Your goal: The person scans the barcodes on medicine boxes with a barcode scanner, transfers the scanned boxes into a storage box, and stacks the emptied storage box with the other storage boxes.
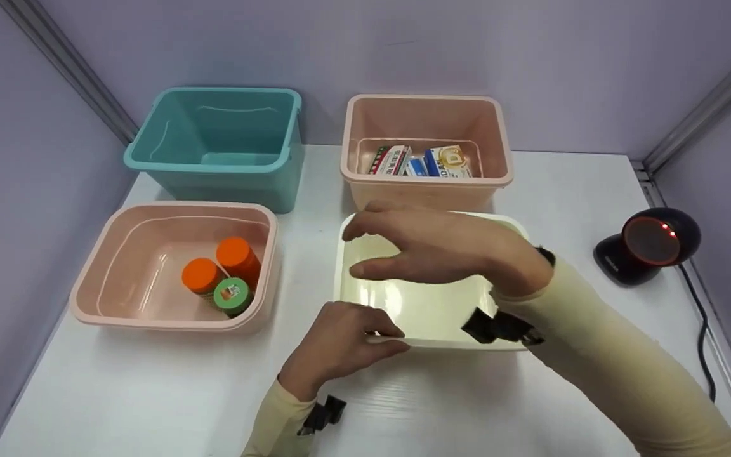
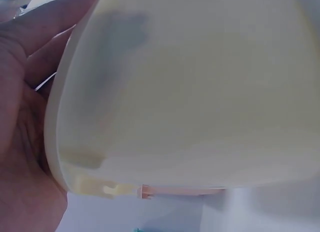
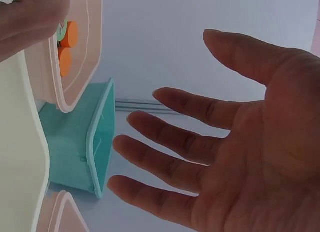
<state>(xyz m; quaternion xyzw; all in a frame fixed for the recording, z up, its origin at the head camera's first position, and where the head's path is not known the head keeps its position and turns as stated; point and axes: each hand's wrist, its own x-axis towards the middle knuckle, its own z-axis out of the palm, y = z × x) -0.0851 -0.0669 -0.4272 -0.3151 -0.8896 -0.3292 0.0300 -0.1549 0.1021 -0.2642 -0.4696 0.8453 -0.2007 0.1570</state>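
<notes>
My left hand [image 1: 343, 343] pinches the near rim of a cream-white plastic bin [image 1: 429, 317], thumb outside and fingers over the edge. The left wrist view shows that bin's pale outer wall [image 2: 190, 92] filling most of the picture, with the left hand [image 2: 30, 92] along its edge. Above the same bin hovers my right hand [image 1: 435, 244], holding nothing. Its thumb and fingers [image 3: 170, 142] are spread and loosely extended in the right wrist view. The hand and forearm hide part of the bin's inside and its far rim.
At left, a pink bin [image 1: 131, 266] holds two orange-capped bottles [image 1: 235, 254] and a green-capped one [image 1: 233, 296]. A teal bin [image 1: 213, 168] stands behind it. Another pink bin [image 1: 426, 184] at the back holds several medicine boxes [image 1: 448, 162]. A black scanner [image 1: 651, 244] with a cable stands at right.
</notes>
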